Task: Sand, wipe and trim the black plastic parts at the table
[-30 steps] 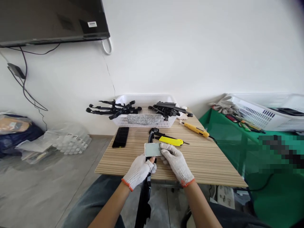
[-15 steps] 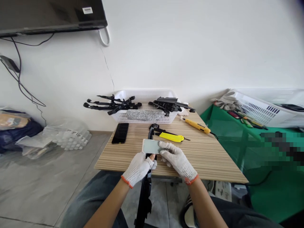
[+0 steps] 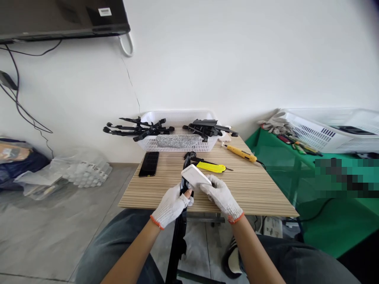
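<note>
Both my hands wear white knit gloves with orange cuffs. My right hand (image 3: 219,194) grips a flat pale rectangular piece (image 3: 195,175), tilted with its white face up, just above the wooden table's (image 3: 251,189) near edge. My left hand (image 3: 171,204) is closed around a long black bar (image 3: 178,236) that runs from the tabletop down between my knees. The pale piece sits over the top of that bar, beside my left fingertips.
A yellow utility knife (image 3: 211,167) and a black phone (image 3: 149,163) lie on the table. Behind them stands a white basket (image 3: 177,146) with black plastic parts (image 3: 139,129). A yellow screwdriver (image 3: 240,153) lies right. A green table (image 3: 325,197) with another white basket (image 3: 325,134) is alongside.
My right hand has turned the pale piece from lying flat and level to tilted, with its white face showing. The view has shifted slightly left; my left hand stays on the bar.
</note>
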The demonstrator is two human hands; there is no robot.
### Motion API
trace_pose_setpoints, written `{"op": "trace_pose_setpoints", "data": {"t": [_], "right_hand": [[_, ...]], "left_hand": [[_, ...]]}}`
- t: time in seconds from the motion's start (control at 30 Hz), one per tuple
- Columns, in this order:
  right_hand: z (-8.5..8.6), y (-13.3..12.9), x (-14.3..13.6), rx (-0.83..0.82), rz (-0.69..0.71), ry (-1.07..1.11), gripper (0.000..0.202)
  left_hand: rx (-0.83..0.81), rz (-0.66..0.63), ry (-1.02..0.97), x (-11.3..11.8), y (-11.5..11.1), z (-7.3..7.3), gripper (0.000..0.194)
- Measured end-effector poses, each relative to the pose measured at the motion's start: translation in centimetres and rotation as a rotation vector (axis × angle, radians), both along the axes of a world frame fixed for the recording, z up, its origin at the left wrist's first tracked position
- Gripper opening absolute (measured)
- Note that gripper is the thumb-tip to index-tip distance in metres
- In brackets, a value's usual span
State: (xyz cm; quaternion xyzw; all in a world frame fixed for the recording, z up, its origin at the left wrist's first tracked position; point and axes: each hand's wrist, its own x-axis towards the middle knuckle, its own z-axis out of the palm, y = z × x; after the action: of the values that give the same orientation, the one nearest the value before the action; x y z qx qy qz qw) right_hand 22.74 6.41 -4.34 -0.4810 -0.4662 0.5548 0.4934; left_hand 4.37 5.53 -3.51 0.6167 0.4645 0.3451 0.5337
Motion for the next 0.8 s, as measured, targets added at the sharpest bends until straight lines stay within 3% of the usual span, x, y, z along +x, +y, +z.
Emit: {"op": "trace_pose_setpoints", "data": {"t": [0.17, 0.27, 0.37, 0.47, 0.63, 0.8], "right_hand": [[-0.5, 0.3, -0.2, 0.034, -0.160, 0.027, 0.051], [0.0, 0.3, -0.4, -0.037, -0.155, 0.036, 0.048], [0.6, 0.2, -0.5, -0.068, -0.146, 0.038, 0.060], [0.2, 0.2, -0.3, -0.056, -0.283, 0.006, 0.066], [-1.1, 0.5, -0.2, 0.002, -0.554, 0.109, 0.059], [-0.9, 0.6, -0.3, 0.001, -0.582, 0.264, 0.051]], "left_hand": [[0.052, -0.003, 0.040, -0.3, 0.1, -0.3, 0.047], [0.062, -0.001, 0.069, -0.3, 0.1, -0.1, 0.047], [0.082, 0.012, 0.090, -0.3, 0.0, -0.2, 0.047], [0.058, 0.008, 0.014, -0.2, 0.0, -0.5, 0.048], [0.020, 0.004, -0.047, 0.0, -0.2, -0.5, 0.049], [0.035, 0.019, -0.006, 0.2, -0.4, 0.3, 0.051]]}}
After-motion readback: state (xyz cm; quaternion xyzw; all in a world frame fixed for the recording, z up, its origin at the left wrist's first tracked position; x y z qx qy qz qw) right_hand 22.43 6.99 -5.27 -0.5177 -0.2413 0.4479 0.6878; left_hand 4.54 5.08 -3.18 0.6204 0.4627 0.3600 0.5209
